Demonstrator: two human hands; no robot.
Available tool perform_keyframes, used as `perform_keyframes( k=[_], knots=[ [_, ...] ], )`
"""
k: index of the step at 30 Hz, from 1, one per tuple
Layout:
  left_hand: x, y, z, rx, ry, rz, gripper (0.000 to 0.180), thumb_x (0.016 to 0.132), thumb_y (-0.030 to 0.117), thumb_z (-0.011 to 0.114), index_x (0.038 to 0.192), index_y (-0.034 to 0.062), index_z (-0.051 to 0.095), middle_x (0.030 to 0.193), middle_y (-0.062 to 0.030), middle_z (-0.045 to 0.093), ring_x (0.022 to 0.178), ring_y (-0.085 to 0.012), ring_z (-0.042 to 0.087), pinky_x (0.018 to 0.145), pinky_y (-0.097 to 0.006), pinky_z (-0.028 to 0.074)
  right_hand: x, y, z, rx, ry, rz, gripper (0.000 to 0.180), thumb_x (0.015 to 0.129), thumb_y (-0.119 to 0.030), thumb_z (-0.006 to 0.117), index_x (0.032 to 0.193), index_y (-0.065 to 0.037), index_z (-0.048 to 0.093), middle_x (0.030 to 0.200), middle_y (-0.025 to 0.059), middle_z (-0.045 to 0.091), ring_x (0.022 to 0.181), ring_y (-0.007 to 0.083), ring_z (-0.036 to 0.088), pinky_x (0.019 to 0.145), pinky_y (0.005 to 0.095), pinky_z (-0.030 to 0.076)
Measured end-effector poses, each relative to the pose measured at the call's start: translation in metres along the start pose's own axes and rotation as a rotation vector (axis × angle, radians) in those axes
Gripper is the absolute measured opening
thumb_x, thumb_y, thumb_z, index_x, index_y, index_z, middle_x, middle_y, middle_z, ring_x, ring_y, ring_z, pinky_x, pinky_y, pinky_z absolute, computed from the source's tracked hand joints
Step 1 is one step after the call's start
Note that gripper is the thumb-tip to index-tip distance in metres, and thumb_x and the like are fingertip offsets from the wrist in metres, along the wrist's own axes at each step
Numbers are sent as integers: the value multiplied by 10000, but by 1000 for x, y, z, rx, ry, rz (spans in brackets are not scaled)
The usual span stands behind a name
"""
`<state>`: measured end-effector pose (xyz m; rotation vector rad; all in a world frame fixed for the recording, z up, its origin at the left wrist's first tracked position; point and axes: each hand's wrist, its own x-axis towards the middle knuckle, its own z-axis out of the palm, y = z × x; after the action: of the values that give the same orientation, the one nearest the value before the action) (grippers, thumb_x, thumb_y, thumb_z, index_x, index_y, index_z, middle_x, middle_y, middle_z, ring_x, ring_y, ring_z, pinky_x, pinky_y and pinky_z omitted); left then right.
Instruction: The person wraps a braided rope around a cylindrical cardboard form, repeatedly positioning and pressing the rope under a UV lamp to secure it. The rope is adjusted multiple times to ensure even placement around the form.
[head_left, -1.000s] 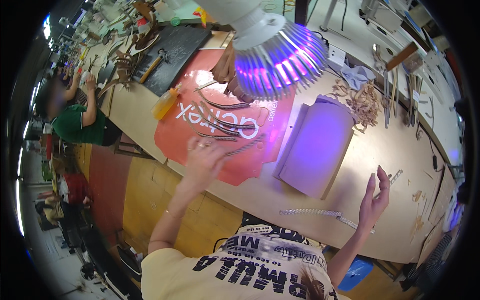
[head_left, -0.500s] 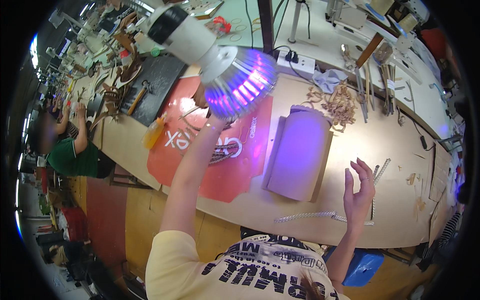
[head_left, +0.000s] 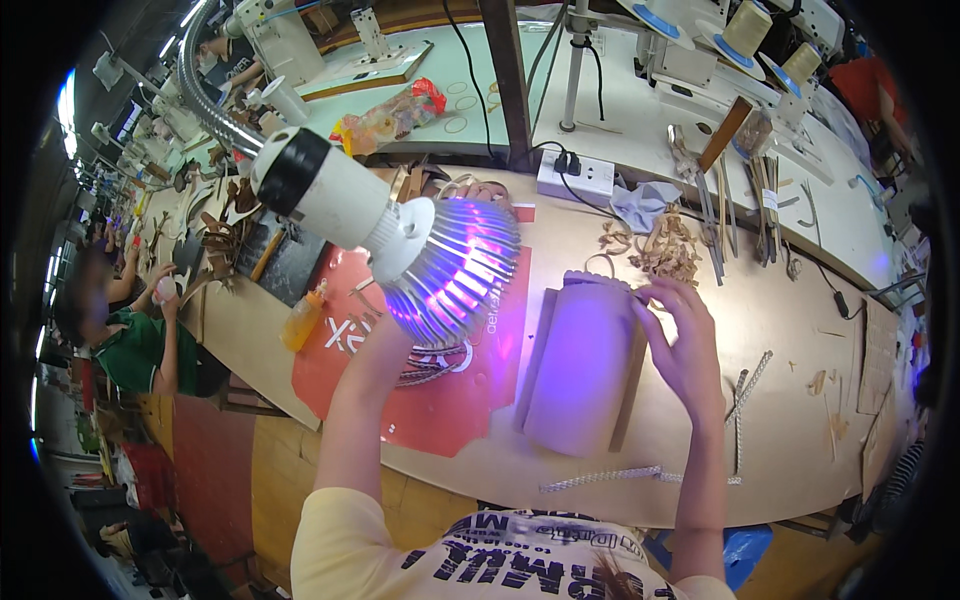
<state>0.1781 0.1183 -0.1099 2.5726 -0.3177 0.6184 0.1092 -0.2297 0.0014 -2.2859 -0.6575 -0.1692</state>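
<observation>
My right hand (head_left: pixel 683 345) is at the far right corner of a curved brown form (head_left: pixel 585 370) with a scalloped far edge. Its thumb and index finger come together at that corner; anything pinched there is too small to make out. A thin strip loop stands at the form's far edge. My left forearm (head_left: pixel 365 400) reaches over a red sheet (head_left: pixel 430 410) and passes beneath a lamp bulb (head_left: pixel 450 275). That bulb hides most of my left hand; a skin-coloured patch (head_left: pixel 485 190) shows beyond it, its fingers unclear. Braided strips (head_left: pixel 435 370) lie on the red sheet.
Pale braided strips (head_left: pixel 600 479) lie near the front edge and on the right. Curled brown scraps (head_left: pixel 668 250), a grey cloth (head_left: pixel 643 205) and a power strip (head_left: pixel 575 178) are beyond the form. A yellow bottle (head_left: pixel 303 318) and a hammer (head_left: pixel 270 252) are left.
My right hand has moved away from me and leftward, from above the table to the brown form's far right corner. The view has shifted, with the lamp now lower in it.
</observation>
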Motion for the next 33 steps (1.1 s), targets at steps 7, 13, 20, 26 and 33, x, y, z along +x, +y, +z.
perform_keyframes(
  k=[7, 13, 20, 26, 33],
  knots=[
    [25, 9, -15, 140, -322, -97, 143, 770, 185, 737, 878, 95, 714, 1079, -93, 627, 1069, -311, 563, 926, -465, 387, 127, 17, 60, 148, -420, -84, 339, 907, -302, 657, 1105, -27, 679, 1040, 138, 689, 999, 246, 657, 849, 367, 516],
    [39, 13, -15, 225, -406, -121, 191, 730, 194, 771, 883, 115, 687, 1072, -86, 624, 1072, -295, 565, 919, -447, 392, 172, 40, 116, 163, -628, -14, 331, 878, -301, 667, 1055, -25, 706, 932, 154, 716, 873, 243, 687, 809, 359, 528],
    [31, 2, -17, 86, -296, -69, 192, 732, 200, 782, 854, 110, 665, 1064, -80, 623, 1040, -311, 575, 916, -446, 390, 190, 53, 165, 139, -680, -58, 244, 822, -243, 694, 967, -54, 748, 896, 168, 721, 842, 275, 694, 813, 364, 535],
    [26, 1, -19, 31, -353, -153, 159, 765, 180, 760, 838, 93, 649, 1120, -79, 619, 1075, -308, 561, 922, -472, 366, 204, 60, 190, 123, -668, -126, 232, 851, -219, 697, 978, -26, 725, 913, 156, 719, 851, 261, 688, 799, 351, 530],
    [12, 0, -19, 23, -209, -30, 100, 806, 137, 714, 847, 89, 637, 1226, -74, 599, 1125, -292, 550, 967, -473, 341, 204, 61, 194, 142, -621, -157, 244, 840, -237, 722, 957, -23, 725, 861, 157, 715, 797, 260, 687, 756, 359, 531]
  ],
)
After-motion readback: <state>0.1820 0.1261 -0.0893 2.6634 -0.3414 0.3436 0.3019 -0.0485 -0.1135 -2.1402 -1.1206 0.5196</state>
